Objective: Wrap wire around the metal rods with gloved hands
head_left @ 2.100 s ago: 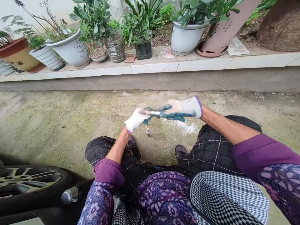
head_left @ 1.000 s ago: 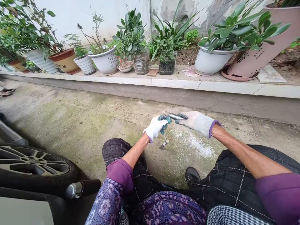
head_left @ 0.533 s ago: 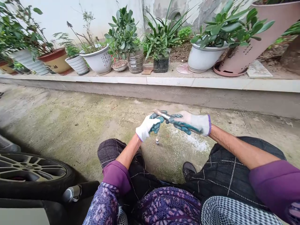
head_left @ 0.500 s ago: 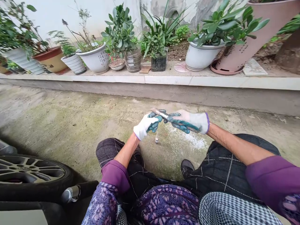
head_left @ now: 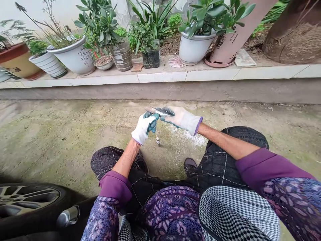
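Silvery in its middle, a slim rod [head_left: 161,112] is hanging before the tiled ledge [head_left: 162,77]; the right hand [head_left: 178,117] is gripping it, the left hand [head_left: 144,125] is resting half curled, its hold unclear.

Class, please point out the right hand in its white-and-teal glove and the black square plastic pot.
Right hand in white-and-teal glove [head_left: 177,117]: head view, back of hand.
Black square plastic pot [head_left: 151,59]: head view, front wall.
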The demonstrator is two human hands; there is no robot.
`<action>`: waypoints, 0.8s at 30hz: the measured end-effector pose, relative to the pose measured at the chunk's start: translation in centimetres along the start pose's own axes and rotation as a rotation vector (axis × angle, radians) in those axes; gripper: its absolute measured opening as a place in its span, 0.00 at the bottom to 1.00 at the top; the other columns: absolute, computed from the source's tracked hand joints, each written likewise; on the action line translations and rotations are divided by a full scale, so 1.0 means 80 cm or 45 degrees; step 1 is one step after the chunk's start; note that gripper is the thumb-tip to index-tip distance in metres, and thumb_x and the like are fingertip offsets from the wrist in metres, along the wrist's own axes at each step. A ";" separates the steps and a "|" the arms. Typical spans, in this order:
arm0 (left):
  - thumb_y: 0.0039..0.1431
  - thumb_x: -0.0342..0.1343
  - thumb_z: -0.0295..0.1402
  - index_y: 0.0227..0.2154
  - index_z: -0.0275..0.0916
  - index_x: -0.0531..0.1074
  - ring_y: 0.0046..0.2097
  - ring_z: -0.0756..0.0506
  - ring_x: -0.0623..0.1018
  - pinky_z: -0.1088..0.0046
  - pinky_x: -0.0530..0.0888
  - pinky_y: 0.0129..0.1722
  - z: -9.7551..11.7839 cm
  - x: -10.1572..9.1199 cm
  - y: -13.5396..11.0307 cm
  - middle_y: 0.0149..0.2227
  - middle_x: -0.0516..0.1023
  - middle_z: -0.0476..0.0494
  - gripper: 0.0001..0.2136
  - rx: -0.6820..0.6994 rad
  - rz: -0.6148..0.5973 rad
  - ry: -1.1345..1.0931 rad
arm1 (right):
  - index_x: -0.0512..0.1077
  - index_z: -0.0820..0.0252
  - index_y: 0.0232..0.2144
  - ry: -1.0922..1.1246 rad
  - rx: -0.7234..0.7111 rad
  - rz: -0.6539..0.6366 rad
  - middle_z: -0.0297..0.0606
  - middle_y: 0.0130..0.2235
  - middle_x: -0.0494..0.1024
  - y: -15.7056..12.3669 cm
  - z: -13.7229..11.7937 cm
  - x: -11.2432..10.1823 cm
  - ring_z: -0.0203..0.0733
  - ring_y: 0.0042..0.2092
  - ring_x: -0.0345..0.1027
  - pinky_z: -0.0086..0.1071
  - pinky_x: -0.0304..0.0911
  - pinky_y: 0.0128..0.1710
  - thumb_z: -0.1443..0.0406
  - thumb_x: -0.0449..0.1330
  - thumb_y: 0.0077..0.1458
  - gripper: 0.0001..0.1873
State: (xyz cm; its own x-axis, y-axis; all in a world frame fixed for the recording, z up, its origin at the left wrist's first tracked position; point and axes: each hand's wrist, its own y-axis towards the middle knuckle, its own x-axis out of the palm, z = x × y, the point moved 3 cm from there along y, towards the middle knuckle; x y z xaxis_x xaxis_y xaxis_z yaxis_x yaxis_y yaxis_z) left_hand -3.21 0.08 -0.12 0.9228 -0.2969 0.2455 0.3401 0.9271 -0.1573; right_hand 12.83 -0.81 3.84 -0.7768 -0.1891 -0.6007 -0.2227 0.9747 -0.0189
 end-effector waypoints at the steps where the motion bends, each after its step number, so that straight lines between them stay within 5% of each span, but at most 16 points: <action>1: 0.47 0.64 0.40 0.23 0.41 0.61 0.14 0.57 0.53 0.77 0.58 0.14 0.001 0.000 0.000 0.12 0.56 0.62 0.16 0.001 -0.018 -0.014 | 0.75 0.60 0.42 -0.014 -0.042 0.029 0.41 0.42 0.80 -0.001 -0.002 -0.001 0.42 0.40 0.72 0.35 0.69 0.41 0.64 0.65 0.55 0.12; 4: 0.49 0.63 0.40 0.24 0.42 0.59 0.14 0.57 0.52 0.78 0.59 0.15 0.008 0.001 -0.004 0.13 0.55 0.62 0.16 -0.005 -0.106 -0.072 | 0.75 0.60 0.40 0.102 -0.040 -0.033 0.38 0.38 0.79 -0.006 -0.007 -0.003 0.39 0.36 0.70 0.32 0.68 0.37 0.62 0.63 0.57 0.09; 8: 0.48 0.64 0.39 0.29 0.41 0.65 0.15 0.57 0.50 0.77 0.57 0.15 0.017 0.002 -0.014 0.13 0.54 0.63 0.13 0.011 -0.182 -0.110 | 0.70 0.58 0.38 0.537 0.255 -0.350 0.29 0.25 0.68 -0.020 -0.005 0.002 0.31 0.20 0.55 0.25 0.55 0.18 0.57 0.59 0.59 0.11; 12: 0.47 0.65 0.40 0.35 0.38 0.70 0.15 0.56 0.52 0.77 0.57 0.16 0.013 0.003 -0.014 0.14 0.56 0.63 0.15 -0.002 -0.116 -0.051 | 0.69 0.57 0.37 0.701 0.270 -0.414 0.29 0.24 0.66 -0.023 0.002 0.008 0.31 0.20 0.53 0.24 0.52 0.15 0.54 0.59 0.57 0.13; 15: 0.46 0.66 0.40 0.33 0.38 0.69 0.15 0.57 0.56 0.77 0.58 0.16 0.006 0.002 -0.008 0.14 0.56 0.62 0.15 -0.022 -0.004 0.000 | 0.71 0.58 0.38 0.360 0.108 -0.259 0.33 0.28 0.72 -0.013 0.012 0.010 0.36 0.25 0.63 0.28 0.62 0.21 0.58 0.62 0.53 0.12; 17: 0.47 0.65 0.40 0.30 0.39 0.67 0.15 0.57 0.56 0.77 0.59 0.16 0.004 0.002 -0.005 0.15 0.57 0.62 0.14 -0.016 0.032 0.004 | 0.73 0.57 0.44 0.108 -0.031 -0.110 0.38 0.37 0.79 -0.007 0.016 0.009 0.42 0.35 0.71 0.33 0.69 0.34 0.63 0.63 0.52 0.16; 20: 0.48 0.64 0.40 0.28 0.39 0.67 0.15 0.56 0.57 0.76 0.60 0.15 0.002 0.002 -0.001 0.14 0.59 0.61 0.13 -0.026 0.048 0.033 | 0.73 0.57 0.51 -0.037 -0.133 -0.024 0.40 0.47 0.81 -0.005 0.022 0.009 0.47 0.47 0.74 0.39 0.69 0.49 0.63 0.62 0.53 0.22; 24: 0.48 0.63 0.37 0.26 0.39 0.66 0.14 0.56 0.59 0.77 0.62 0.15 -0.001 0.002 0.003 0.14 0.61 0.59 0.11 -0.045 0.094 0.062 | 0.73 0.59 0.53 -0.133 -0.118 -0.029 0.42 0.47 0.82 -0.010 0.031 0.011 0.48 0.46 0.76 0.39 0.68 0.48 0.63 0.60 0.55 0.23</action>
State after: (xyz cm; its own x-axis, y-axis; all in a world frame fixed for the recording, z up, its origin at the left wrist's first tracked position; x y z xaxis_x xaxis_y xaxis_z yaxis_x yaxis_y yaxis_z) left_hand -2.93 0.25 -0.20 0.9531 -0.2396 0.1851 0.2762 0.9385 -0.2073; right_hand 13.82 -1.49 1.34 -0.7066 -0.1931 -0.6807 -0.2968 0.9542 0.0375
